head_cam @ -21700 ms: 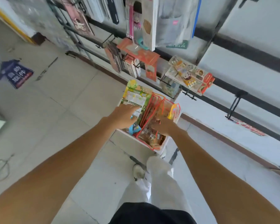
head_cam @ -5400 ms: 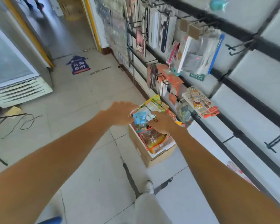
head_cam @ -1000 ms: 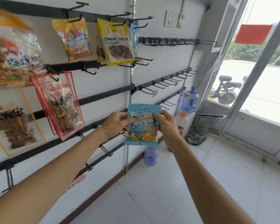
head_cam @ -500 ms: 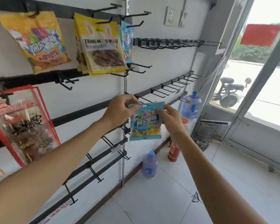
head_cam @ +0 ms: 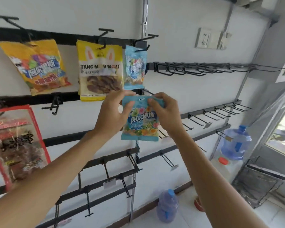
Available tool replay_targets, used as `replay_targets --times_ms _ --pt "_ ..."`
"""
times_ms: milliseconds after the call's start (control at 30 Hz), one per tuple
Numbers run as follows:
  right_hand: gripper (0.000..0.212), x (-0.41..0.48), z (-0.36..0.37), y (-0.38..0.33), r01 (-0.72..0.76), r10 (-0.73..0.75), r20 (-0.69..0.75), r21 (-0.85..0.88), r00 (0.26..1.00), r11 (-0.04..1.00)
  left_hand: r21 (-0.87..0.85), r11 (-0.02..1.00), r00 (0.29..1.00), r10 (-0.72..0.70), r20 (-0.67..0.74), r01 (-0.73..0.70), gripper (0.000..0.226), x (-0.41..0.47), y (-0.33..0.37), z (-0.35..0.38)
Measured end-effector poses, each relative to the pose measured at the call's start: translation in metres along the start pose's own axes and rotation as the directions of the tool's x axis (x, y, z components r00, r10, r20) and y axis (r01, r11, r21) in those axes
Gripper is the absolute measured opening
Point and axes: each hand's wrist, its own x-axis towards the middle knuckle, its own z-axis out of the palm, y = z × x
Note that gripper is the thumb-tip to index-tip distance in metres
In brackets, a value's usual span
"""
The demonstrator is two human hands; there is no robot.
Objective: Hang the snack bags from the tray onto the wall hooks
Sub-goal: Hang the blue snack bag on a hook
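Well left of the hanging blue bag point(head_cam: 135, 69), an orange-yellow candy bag point(head_cam: 39, 68) and a rabbit-eared yellow bag point(head_cam: 99, 69) hang from the top rail point(head_cam: 67, 40). Just below that blue bag, the left hand point(head_cam: 113, 112) pinches the upper left corner of the held blue candy bag point(head_cam: 141, 124), thumb on the front and fingers curled behind. The held bag hangs upright directly under the hanging blue bag, its header about level with an empty hook point(head_cam: 148, 92) that pokes out beneath that bag's bottom edge. Below and to the right of the hanging blue bag, the right hand point(head_cam: 165, 112) pinches the opposite upper corner in the same way.

The pouch looks light, made of thin glossy film with loose sweets inside, so it probably flops and may slide under a weak pinch. The flat sealed header is likely its stiffest part. Gripping there, either side of the punch hole point(head_cam: 141, 99), should keep the hole taut and open for a hook tip. Squeezing the belly would only shift the contents.
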Motion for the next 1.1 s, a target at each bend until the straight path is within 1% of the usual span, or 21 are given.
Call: replay_targets --times_ms 33,100,133,200,300,400,500,600,667,800,867,933,1033,1100 --pt "0.01 0.011 -0.003 -0.003 0.011 -0.012 0.021 0.023 1.0 1.0 0.121 0.99 0.998 0.068 -0.017 -0.066 0.028 0.003 0.001 0.0" --pt "0.01 0.034 -0.006 -0.009 0.049 -0.052 0.046 0.049 0.998 0.998 0.345 0.922 0.983 0.182 0.018 -0.177 0.037 0.009 0.003 -0.003" --pt "0.011 0.045 -0.006 -0.012 0.078 -0.082 0.054 0.059 0.995 0.995 0.425 0.88 0.976 0.21 0.048 -0.211 0.039 0.012 0.004 -0.004" --pt "0.012 0.066 -0.005 -0.016 0.153 -0.156 0.063 0.054 0.986 0.987 0.505 0.819 0.962 0.245 0.123 -0.273 0.041 0.021 0.007 -0.007" --pt "0.012 0.091 -0.004 -0.021 0.219 -0.223 0.063 0.065 0.973 0.974 0.537 0.771 0.937 0.234 0.261 -0.342 0.049 0.042 0.01 -0.01" --pt "0.013 0.115 -0.003 -0.029 0.238 -0.246 0.054 0.125 0.968 0.963 0.583 0.728 0.928 0.215 0.305 -0.36 0.053 0.069 0.011 -0.008" --pt "0.014 0.139 -0.001 -0.036 0.228 -0.241 0.047 0.192 0.969 0.955 0.634 0.69 0.936 0.219 0.277 -0.349 0.055 0.094 0.011 0.0" --pt "0.016 0.158 0.001 -0.038 0.221 -0.23 0.014 0.22 0.973 0.95 0.672 0.655 0.939 0.25 0.238 -0.345 0.058 0.113 0.006 0.005" --pt "0.018 0.166 -0.002 -0.035 0.189 -0.197 0.01 0.244 0.98 0.951 0.684 0.642 0.937 0.272 0.219 -0.346 0.057 0.122 0.002 0.008" --pt "0.016 0.177 -0.01 -0.03 0.121 -0.139 0.044 0.281 0.989 0.952 0.678 0.636 0.924 0.33 0.192 -0.368 0.051 0.132 -0.002 0.013" --pt "0.014 0.182 -0.012 -0.024 0.104 -0.121 0.062 0.225 0.991 0.969 0.68 0.625 0.918 0.342 0.202 -0.383 0.047 0.136 -0.007 0.015" --pt "0.012 0.188 -0.008 -0.016 0.092 -0.105 0.073 0.158 0.992 0.983 0.705 0.606 0.925 0.313 0.214 -0.368 0.046 0.141 -0.013 0.017" --pt "0.006 0.195 0.004 -0.006 0.082 -0.083 0.014 0.06 0.996 0.995 0.768 0.542 0.939 0.241 0.247 -0.341 0.051 0.144 -0.022 0.017" --pt "0.024 0.194 0.011 0.001 0.11 -0.117 -0.099 -0.072 0.988 0.991 0.786 0.509 0.937 0.195 0.292 -0.35 0.053 0.147 -0.025 0.017"
